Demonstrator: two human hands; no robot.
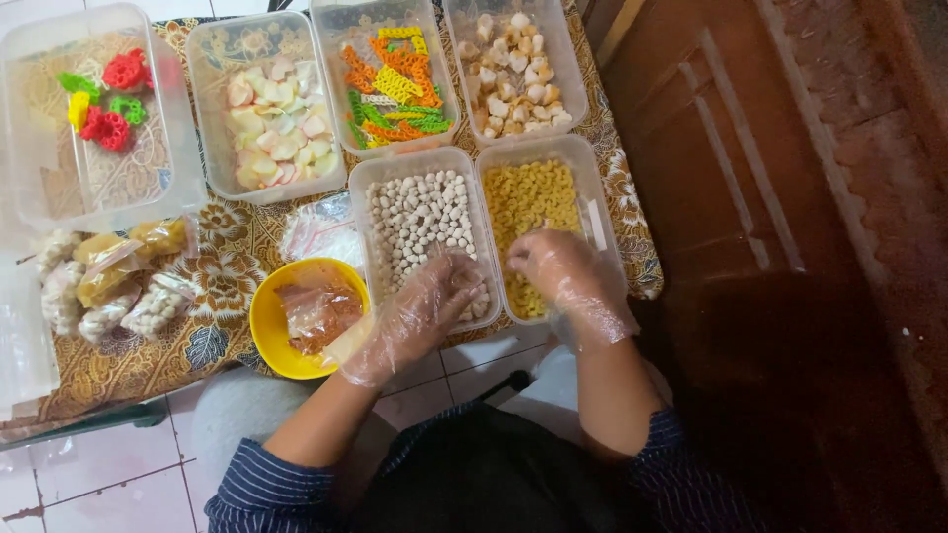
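Observation:
Both my hands wear loose clear plastic gloves. My left hand (pixel 427 306) rests over the near end of a clear tub of small round whitish balls (pixel 420 222), fingers curled and seeming to pinch a small clear bag. My right hand (pixel 561 276) reaches into the neighbouring clear tub of yellow curled macaroni-like crackers (pixel 533 197), its fingers bunched among the pieces. Whether it holds any pieces is hidden by the glove.
A yellow bowl (pixel 269 326) holds small clear packets. Further back stand tubs of pink-white chips (pixel 276 123), coloured ridged sticks (pixel 395 84), pale chunks (pixel 513 69) and flower-shaped pieces (pixel 104 104). Filled bags (pixel 118 281) lie left on the batik cloth (pixel 227 286). A dark wooden door (pixel 750 197) stands at the right.

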